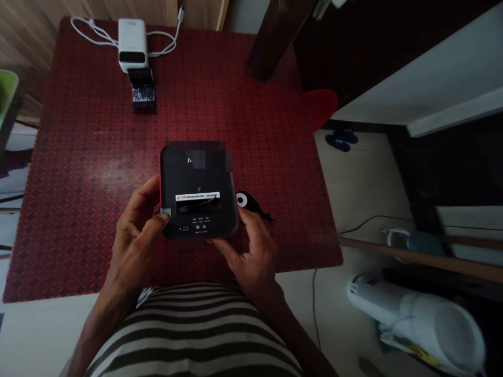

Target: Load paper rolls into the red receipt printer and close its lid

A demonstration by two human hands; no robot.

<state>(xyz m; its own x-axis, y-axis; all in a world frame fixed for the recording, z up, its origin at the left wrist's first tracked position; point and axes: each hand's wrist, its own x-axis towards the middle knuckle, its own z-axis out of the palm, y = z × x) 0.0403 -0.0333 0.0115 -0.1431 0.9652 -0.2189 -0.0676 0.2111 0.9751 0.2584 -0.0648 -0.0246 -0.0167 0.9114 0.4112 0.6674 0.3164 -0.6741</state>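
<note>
Both my hands hold a small black box-shaped printer (199,175) above the front part of the red table. Its rounded body has a dark slot with a white warning strip along it, and small marks and buttons sit near the edge closest to me. My left hand (139,233) grips the left side, its thumb pressed on the front left corner beside a small grey patch. My right hand (251,246) wraps the lower right corner, fingers on the side and thumb below the front edge. Just right of the printer lies a black object with a white ring (251,204), partly hidden.
The red patterned tabletop (220,99) carries a white device (132,42) with a white cable (165,44), and a small dark open case (143,94). A dark post (275,39) stands at the back. Blue slippers (341,140) and a white cylinder (416,314) are on the right.
</note>
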